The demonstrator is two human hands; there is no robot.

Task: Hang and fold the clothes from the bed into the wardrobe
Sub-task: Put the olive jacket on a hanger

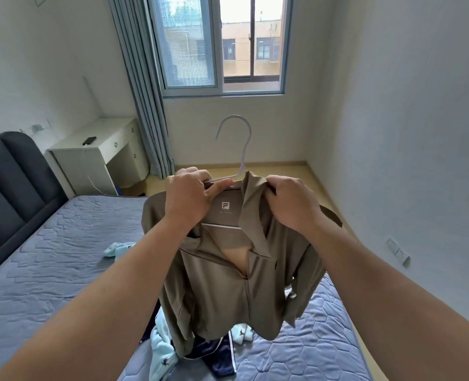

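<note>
A khaki zip-up jacket [228, 292] hangs on a white hanger [240, 149] that I hold up over the bed [49, 257]. My left hand [192, 199] grips the hanger's left arm together with the jacket's collar, thumb on top. My right hand [291, 204] pinches the right side of the collar. The jacket's zip is partly undone, and its hem hangs just above the mattress. Under it lie light blue clothes [160, 350] and a dark navy garment with white piping [217, 356]. Another light blue piece [116, 248] lies further back on the mattress.
A dark padded headboard [11, 182] stands at the left. A white bedside desk [98, 152] with a phone [89, 140] stands beside grey-blue curtains [145, 100] and a window [222, 45]. A white wall runs along the right. The wardrobe is out of view.
</note>
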